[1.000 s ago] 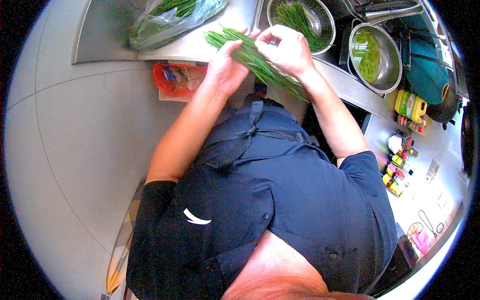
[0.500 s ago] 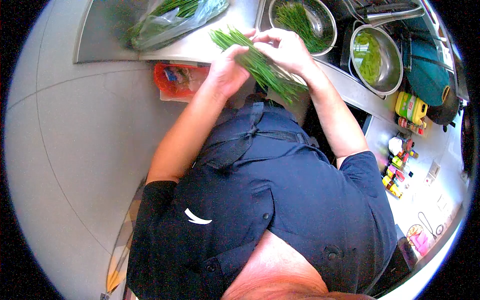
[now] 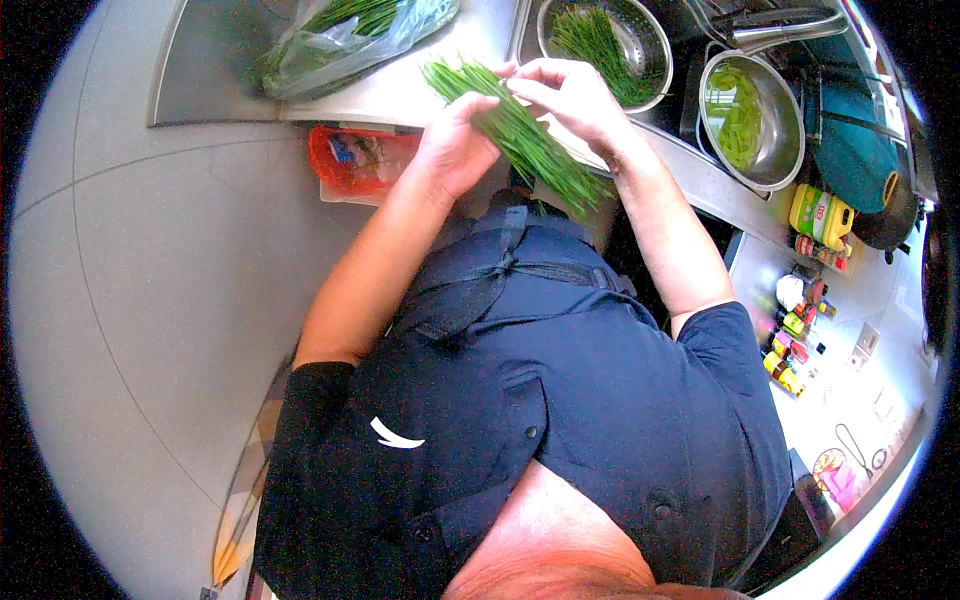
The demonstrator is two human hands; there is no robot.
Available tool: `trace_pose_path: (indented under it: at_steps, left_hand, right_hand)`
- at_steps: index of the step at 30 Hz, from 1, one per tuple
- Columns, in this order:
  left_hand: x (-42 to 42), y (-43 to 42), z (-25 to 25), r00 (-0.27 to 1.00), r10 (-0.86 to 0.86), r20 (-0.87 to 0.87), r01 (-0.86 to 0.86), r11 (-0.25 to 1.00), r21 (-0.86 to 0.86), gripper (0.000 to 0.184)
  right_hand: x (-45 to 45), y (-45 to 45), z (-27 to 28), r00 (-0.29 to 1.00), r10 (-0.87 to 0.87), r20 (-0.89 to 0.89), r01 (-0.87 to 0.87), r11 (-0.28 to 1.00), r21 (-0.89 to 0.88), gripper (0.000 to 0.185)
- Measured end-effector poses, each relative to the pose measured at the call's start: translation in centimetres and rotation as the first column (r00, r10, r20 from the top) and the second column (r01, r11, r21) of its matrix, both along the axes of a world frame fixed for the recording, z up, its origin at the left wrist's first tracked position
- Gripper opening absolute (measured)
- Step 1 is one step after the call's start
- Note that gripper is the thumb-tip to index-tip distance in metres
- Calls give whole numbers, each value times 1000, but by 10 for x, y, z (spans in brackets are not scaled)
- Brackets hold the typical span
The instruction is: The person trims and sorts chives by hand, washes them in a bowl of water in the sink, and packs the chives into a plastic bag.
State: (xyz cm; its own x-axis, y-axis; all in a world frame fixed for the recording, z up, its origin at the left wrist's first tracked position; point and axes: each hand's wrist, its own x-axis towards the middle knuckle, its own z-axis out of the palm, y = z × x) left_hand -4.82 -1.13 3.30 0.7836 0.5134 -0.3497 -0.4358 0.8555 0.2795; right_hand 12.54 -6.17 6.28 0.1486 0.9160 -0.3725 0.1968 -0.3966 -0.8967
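Observation:
A bunch of long green garlic chives [image 3: 540,155] lies slantwise in my left hand [image 3: 458,150], which is closed around it with the thumb on top. One end of the bunch points to the upper left, the other hangs toward my waist. My right hand [image 3: 572,95] is beside the upper part of the bunch, thumb and forefinger pinched at its edge, on a strand too small to make out clearly. Behind my right hand, more garlic chives [image 3: 600,50] lie in a perforated metal colander [image 3: 655,60].
A clear plastic bag [image 3: 400,35] of greens lies on the counter [image 3: 340,105] at the upper left. Below it is a red basket [image 3: 330,165]. At the right stand a metal bowl [image 3: 790,150] of cut pale green vegetable [image 3: 735,115], a yellow jug [image 3: 820,215] and several bottles.
My right hand's fingers have shifted slightly at the edge of the bunch. The lower ends of the chives have swung a little. My left hand stays nearly in place.

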Motion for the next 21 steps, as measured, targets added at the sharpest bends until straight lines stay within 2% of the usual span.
trace_pose_path:
  at_steps: [4,8,13,16,21]
  left_hand:
    - [0,0,-7,1000,6,7,-6,1000,1,45]
    - [1,1,-5,1000,1,28,-2,1000,7,48]
    - [-3,2,-7,999,6,42,-6,1000,8,53]
    - [-3,2,-8,998,4,58,-5,1000,25,55]
    - [-5,1,-3,999,4,47,-6,999,45,56]
  right_hand:
    - [2,-1,-9,997,-50,-63,54,997,59,31]
    - [2,0,-3,996,-48,-73,52,997,50,27]
    - [5,-1,-8,982,-127,-137,134,990,49,22]
    - [4,-1,0,970,-154,-189,156,988,-2,27]
    - [2,0,-4,975,-155,-159,165,985,52,29]
